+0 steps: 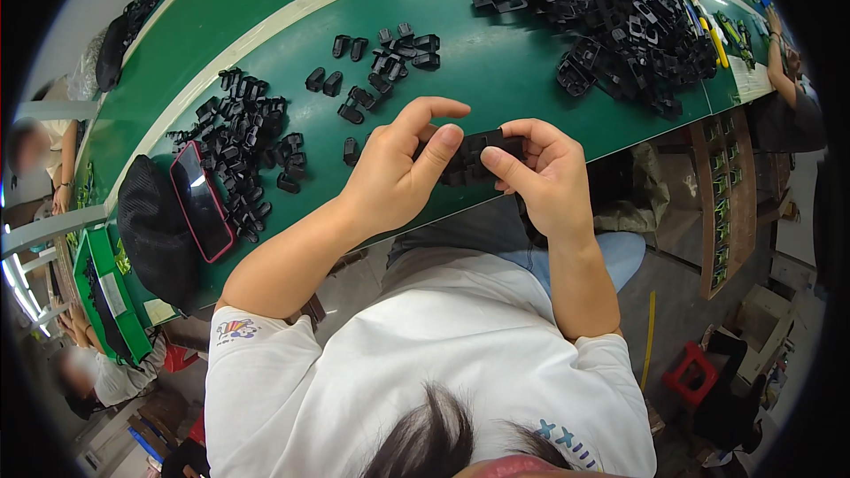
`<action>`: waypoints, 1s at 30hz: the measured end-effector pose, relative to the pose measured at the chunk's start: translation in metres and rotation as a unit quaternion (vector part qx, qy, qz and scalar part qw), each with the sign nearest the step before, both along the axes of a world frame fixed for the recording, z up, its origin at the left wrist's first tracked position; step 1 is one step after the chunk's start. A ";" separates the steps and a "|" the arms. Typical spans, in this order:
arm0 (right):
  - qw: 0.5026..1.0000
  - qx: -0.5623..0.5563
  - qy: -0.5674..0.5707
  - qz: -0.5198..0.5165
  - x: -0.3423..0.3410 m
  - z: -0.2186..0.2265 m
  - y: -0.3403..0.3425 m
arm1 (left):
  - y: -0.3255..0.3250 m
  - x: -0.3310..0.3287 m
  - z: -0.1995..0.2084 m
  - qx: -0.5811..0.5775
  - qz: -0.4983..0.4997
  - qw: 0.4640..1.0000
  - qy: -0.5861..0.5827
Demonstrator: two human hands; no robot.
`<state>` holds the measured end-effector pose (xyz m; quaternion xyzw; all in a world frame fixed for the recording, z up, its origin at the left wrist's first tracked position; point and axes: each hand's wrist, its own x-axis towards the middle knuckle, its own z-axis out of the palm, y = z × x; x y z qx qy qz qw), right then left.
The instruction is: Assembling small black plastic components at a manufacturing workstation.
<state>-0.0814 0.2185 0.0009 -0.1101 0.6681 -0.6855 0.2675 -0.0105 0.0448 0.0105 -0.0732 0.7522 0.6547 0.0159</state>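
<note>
Between my hands, over the near edge of the green table (305,204), is a black plastic part (467,162) with a blocky, notched shape. My right hand (544,164) grips its right end, thumb pressed on its face. At the part's left end is my left hand (403,159), its thumb against the part and its index finger raised over it. What the other left fingers do underneath is hidden. Beyond my hands, small black plastic clips (390,62) lie loosely scattered.
A large heap of black plastic frames (620,22) covers the far right. To the left are a pile of small black parts (243,115), a phone in a red case (200,204) and a black mesh cushion (158,230). Yellow-handled tools (713,42) lie far right. Co-workers sit at both sides.
</note>
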 end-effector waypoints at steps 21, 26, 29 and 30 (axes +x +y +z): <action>0.993 -0.077 0.072 -0.057 -0.027 -0.024 -0.022 | -0.216 -0.092 0.062 -0.408 0.248 0.867 0.144; 0.984 -0.019 0.168 -0.052 -0.022 -0.027 -0.025 | -0.390 -0.156 -0.004 -0.472 0.391 0.785 0.085; 0.979 0.029 0.188 -0.075 -0.020 -0.031 -0.028 | -0.455 -0.187 -0.046 -0.540 0.425 0.726 -0.028; 0.979 0.038 0.183 -0.084 -0.022 -0.032 -0.029 | -0.473 -0.194 -0.057 -0.572 0.440 0.688 -0.077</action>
